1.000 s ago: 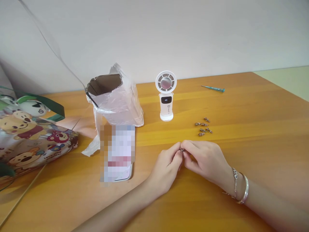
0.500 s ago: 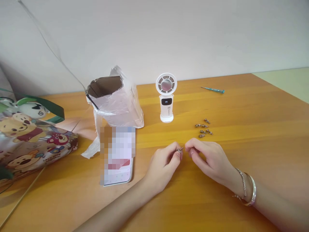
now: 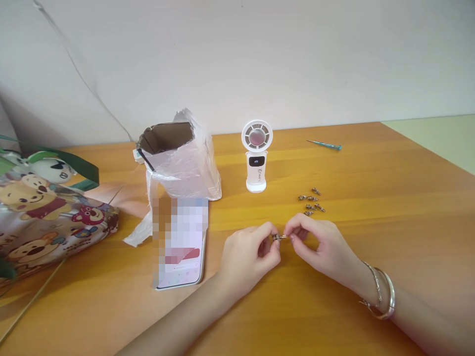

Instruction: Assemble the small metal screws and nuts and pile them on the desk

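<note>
My left hand pinches a small metal bolt by its thicker end, between thumb and forefinger. The bolt lies roughly level, its thin shank pointing right. At that thin end, the thumb and forefinger of my right hand are closed on the tip, partly hiding it. Several similar small metal bolts lie loose on the wooden table, just beyond my right hand.
A white handheld fan stands upright behind my hands. Left of it are an open carton in white plastic, a phone and a cartoon-print bag. A teal screwdriver lies at the back right.
My right fingertips have closed onto the free end of the bolt, which has turned to lie more level. The view has shifted slightly, and the loose bolts lie as before.
</note>
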